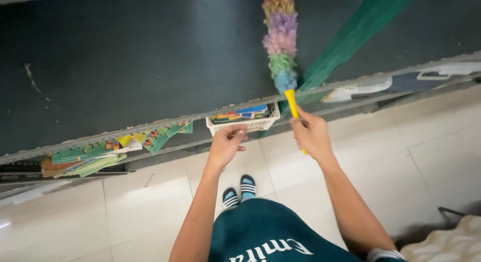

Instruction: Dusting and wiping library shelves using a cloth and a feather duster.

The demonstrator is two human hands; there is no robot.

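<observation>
I see my right grip [311, 134] wrapped tight around the yellow handle of a duster [280, 46]. The handle runs up out of the fist, and the fluffy head, banded red, yellow, purple, pink, green and blue, stands above it, lying over the dark table [130, 56] top. The handle's lower end pokes out just below the fist.

My left grip [225, 144] sits just left of the right one, fingers curled onto the near rim of a white basket [245, 124]. The basket rests on the shelf under the table edge, right above that hand, with colourful flat books or cards stacked inside. The duster handle passes just beside the basket's right corner; I cannot tell whether they touch.

Further left of the basket, more colourful books [100, 154] lie spread along the same shelf. Right of the duster, a green cloth [355, 34] slants down across the table to the shelf. Right of that, a white flat thing lies on the shelf. Below the basket, my striped sandals [239, 191] stand on the pale tiled floor [431, 156].
</observation>
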